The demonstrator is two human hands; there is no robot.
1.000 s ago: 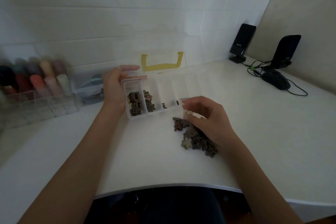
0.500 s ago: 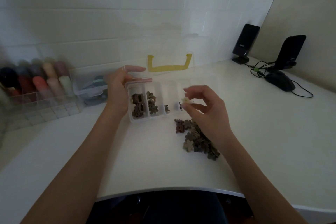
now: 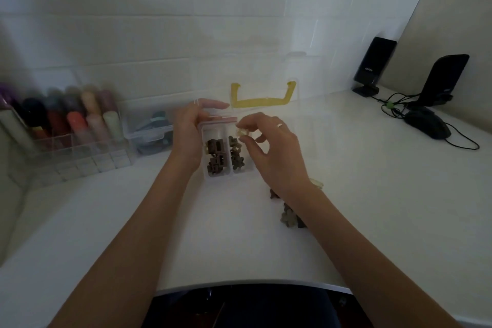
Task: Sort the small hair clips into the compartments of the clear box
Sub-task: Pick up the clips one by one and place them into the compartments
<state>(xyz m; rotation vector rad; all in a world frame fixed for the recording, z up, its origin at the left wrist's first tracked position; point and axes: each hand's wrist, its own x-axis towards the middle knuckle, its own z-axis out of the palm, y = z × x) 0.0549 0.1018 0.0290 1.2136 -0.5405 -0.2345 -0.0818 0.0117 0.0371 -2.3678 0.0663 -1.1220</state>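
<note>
box (image 3: 217, 173) gripped by left hand (image 3: 187, 138) | pale clip (image 3: 242, 132) pinched by right hand (image 3: 274, 153) over box | pile (image 3: 288, 217) beside wrist

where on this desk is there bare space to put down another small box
Bare desk runs right of the right hand, toward the mouse. Another bare stretch lies near the front edge, left of the left forearm, below the organizer. Crowded: around the clear box both hands work at, and the loose clips beside the right wrist.
</note>
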